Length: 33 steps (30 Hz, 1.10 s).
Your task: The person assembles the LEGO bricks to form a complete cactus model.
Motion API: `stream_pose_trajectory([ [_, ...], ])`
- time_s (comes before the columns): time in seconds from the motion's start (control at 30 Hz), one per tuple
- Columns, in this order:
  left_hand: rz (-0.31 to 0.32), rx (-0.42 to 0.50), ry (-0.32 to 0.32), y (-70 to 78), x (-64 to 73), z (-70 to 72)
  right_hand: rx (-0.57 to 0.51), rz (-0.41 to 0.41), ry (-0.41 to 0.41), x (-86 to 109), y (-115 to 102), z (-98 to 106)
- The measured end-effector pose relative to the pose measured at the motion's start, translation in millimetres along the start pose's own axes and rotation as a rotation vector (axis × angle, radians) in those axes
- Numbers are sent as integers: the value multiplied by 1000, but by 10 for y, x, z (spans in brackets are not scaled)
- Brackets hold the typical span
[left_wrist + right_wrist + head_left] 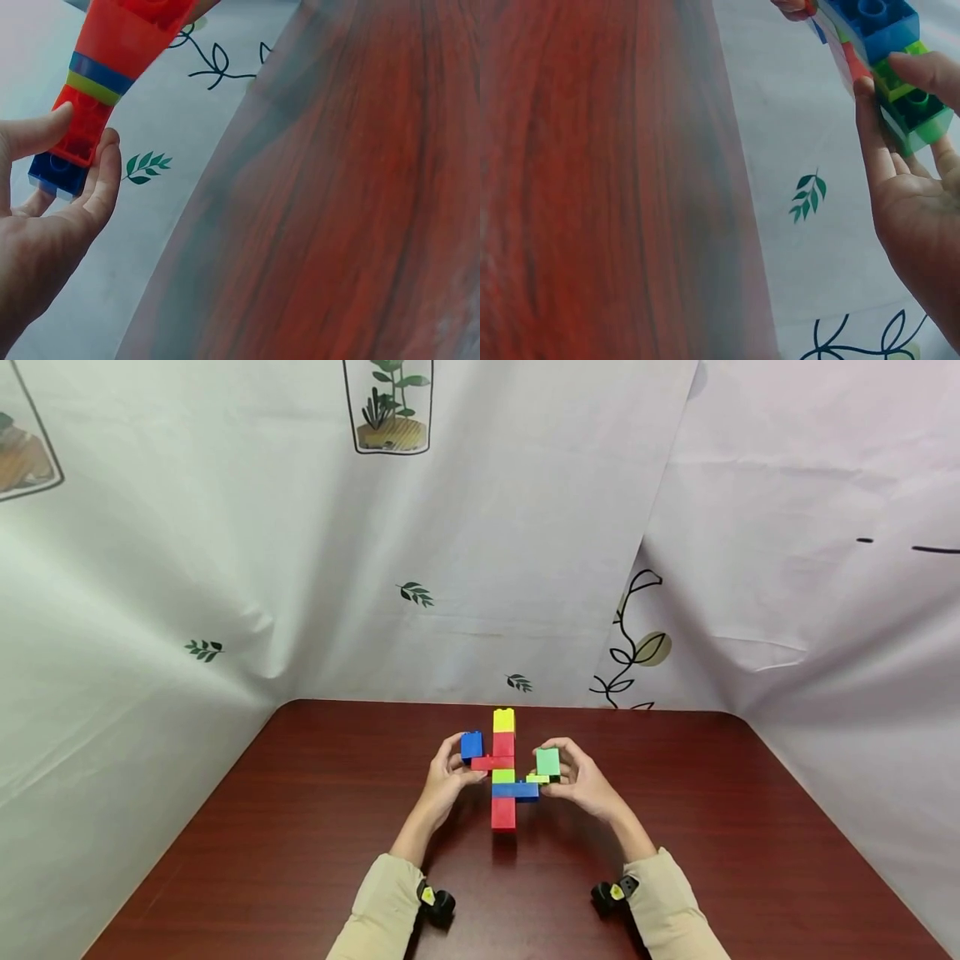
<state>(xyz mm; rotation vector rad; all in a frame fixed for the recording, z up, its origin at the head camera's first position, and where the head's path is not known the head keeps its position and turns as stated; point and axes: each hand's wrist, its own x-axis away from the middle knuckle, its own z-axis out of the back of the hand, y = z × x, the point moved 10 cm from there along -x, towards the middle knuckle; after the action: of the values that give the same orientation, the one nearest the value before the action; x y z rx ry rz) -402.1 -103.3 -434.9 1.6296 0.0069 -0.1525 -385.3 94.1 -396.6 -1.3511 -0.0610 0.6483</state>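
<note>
A toy brick build (pixel 504 814) is held between both hands. Its column stacks red, blue, lime and red bricks, with a yellow brick (pixel 504 720) on top. A red brick (pixel 491 763) juts left, bearing a blue brick (pixel 472 745); my left hand (pixel 441 787) grips this arm, thumb on the red brick's underside in the left wrist view. On the right, a long blue brick (pixel 517 790) carries a lime piece (pixel 537 778) and a green brick (pixel 548 762). My right hand (pixel 588 787) pinches that arm, thumb near the lime piece (pixel 894 81). Hollow brick undersides show in both wrist views.
A dark red-brown wooden table (pixel 300 827) lies under the hands. Behind it and at both sides hangs a pale cloth (pixel 480 543) printed with plants. Each wrist carries a black strapped camera, the left one (pixel 438 906) and the right one (pixel 606 897).
</note>
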Motion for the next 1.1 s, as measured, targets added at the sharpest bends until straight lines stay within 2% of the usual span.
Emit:
stream_pose_trajectory([
  [0.2,-4,-2,-56,28,1,-18,-4,-15,19,15,-9,41],
  [0.4,-40,-28,-75,80,18,-10,-23,-30,11,14,-19,43],
  [0.9,-54,-46,-112,81,46,-16,-52,-51,42,41,13,50],
  [1.1,-28,-21,-87,54,48,-3,-60,-54,37,37,37,43],
])
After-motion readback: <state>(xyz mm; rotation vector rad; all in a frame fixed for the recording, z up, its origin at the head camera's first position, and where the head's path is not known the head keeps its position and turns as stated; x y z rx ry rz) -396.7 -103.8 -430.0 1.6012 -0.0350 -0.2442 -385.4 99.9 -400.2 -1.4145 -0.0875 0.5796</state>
